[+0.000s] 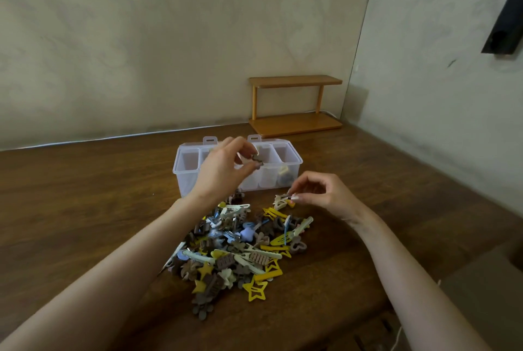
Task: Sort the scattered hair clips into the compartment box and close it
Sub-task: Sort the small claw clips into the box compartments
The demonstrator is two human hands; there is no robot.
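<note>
Wooden table (85,195); left hand (223,169) over compartment box (185,178), brown clip (257,158) in pinch; right hand (322,192) low, cream clip (280,200) in pinch.

Person, head-camera view, two bare arms.
- Left hand (223,169): slim fingers; one longish nail shows a greyish coat.
- Right hand (319,192): slim fingers; thumbnail (295,197) long, with pale glossy polish.
- Left forearm (127,260) and right forearm (396,260): uncovered from wrist to the picture's lower edge.
</note>
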